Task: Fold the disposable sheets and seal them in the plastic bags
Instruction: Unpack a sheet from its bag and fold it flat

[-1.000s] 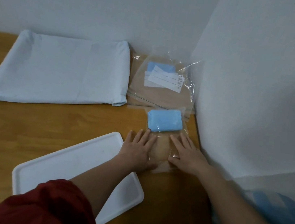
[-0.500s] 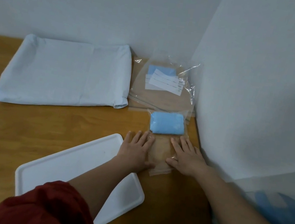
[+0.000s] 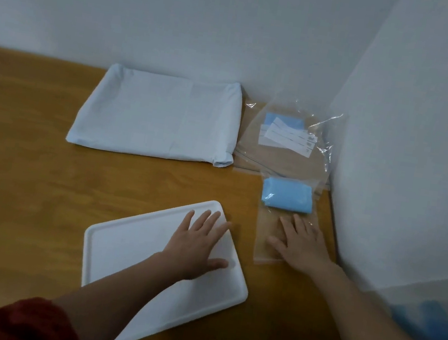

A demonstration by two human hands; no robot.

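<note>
A folded blue sheet (image 3: 287, 194) lies inside a clear plastic bag (image 3: 266, 248) near the right wall. My right hand (image 3: 301, 243) presses flat on the bag's near half, fingers straight. My left hand (image 3: 198, 243) rests flat with spread fingers on the white tray (image 3: 130, 257), apart from the bag. Behind the bag lies a pile of clear bags (image 3: 283, 146) with white labels and another blue sheet inside.
A large folded pale blue-white sheet (image 3: 158, 117) lies at the back of the wooden table (image 3: 27, 185). White walls close the back and the right side. Some blue material under plastic (image 3: 431, 323) shows at the lower right.
My left hand has left the bag and moved left onto the white tray. My right hand stays pressed on the bag. The camera has turned to the left.
</note>
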